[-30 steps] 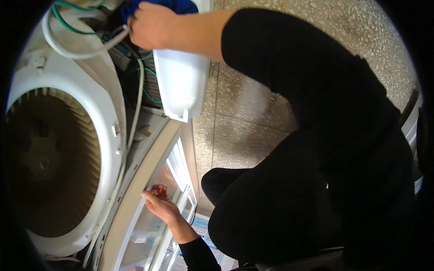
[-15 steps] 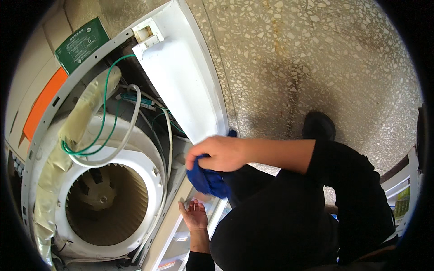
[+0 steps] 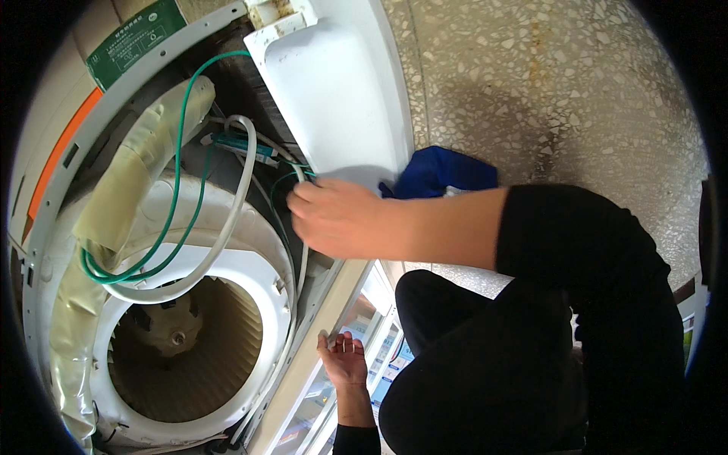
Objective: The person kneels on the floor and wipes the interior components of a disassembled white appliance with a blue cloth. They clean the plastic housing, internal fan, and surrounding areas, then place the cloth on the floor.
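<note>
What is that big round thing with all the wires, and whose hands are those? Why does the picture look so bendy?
The picture comes from a small camera worn on a person's head, looking down at their own hands. Its lens is very wide, so straight edges bend near the rim.

The big round thing is a fan inside an opened machine, with ribbed blades around a hollow middle. Above it loop a green wire and a white hose, and a pipe wrapped in pale tape runs beside them.

The right hand reaches in where the wires meet a white cover. I cannot tell whether it grips anything. A blue cloth lies on the speckled floor behind the arm. The left hand rests its fingers on the machine's pale edge, lower down.
</note>
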Demonstrator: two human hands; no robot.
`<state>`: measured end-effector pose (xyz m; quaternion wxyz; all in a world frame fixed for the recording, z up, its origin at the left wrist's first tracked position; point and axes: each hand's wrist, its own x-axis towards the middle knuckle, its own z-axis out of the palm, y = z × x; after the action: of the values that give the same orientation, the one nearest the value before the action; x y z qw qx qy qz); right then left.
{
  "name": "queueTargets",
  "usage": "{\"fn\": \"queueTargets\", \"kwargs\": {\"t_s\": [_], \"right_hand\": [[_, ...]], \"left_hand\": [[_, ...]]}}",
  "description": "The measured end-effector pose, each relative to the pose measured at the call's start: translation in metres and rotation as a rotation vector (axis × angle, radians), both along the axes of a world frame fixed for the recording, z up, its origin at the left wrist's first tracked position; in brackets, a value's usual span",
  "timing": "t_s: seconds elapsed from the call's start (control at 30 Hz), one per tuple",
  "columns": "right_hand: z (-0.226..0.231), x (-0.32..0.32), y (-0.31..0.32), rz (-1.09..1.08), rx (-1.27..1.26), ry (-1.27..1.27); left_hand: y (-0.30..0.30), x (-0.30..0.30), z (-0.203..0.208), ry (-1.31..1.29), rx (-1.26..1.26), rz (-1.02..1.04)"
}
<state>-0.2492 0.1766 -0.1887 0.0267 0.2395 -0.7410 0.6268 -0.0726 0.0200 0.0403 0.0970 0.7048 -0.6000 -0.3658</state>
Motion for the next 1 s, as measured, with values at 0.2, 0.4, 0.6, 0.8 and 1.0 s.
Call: {"fn": "queueTargets", "kwargs": {"t_s": [0.2,0.4,0.6,0.8,1.0], "right_hand": [[-0.016,-0.087,-0.085,-0.143,0.429,0.096],[-0.019,-0.122,-0.109,-0.129,0.582,-0.081],[-0.005,-0.104,-0.076,0.159,-0.061,-0.647],[0.024,-0.024,0.006,0.253,-0.295,-0.960],[-0.030,0.047,0.165,0.259,-0.156,-0.872]], "left_hand": [[0.004,0.000,0.001,-0.003,-0.001,-0.009],[0.008,-0.003,0.000,-0.017,-0.008,-0.027],[0.008,-0.004,0.000,-0.042,-0.012,-0.020],[0.005,-0.004,-0.001,-0.060,-0.026,-0.003],[0.001,0.002,-0.001,-0.023,0.002,-0.037]]}}
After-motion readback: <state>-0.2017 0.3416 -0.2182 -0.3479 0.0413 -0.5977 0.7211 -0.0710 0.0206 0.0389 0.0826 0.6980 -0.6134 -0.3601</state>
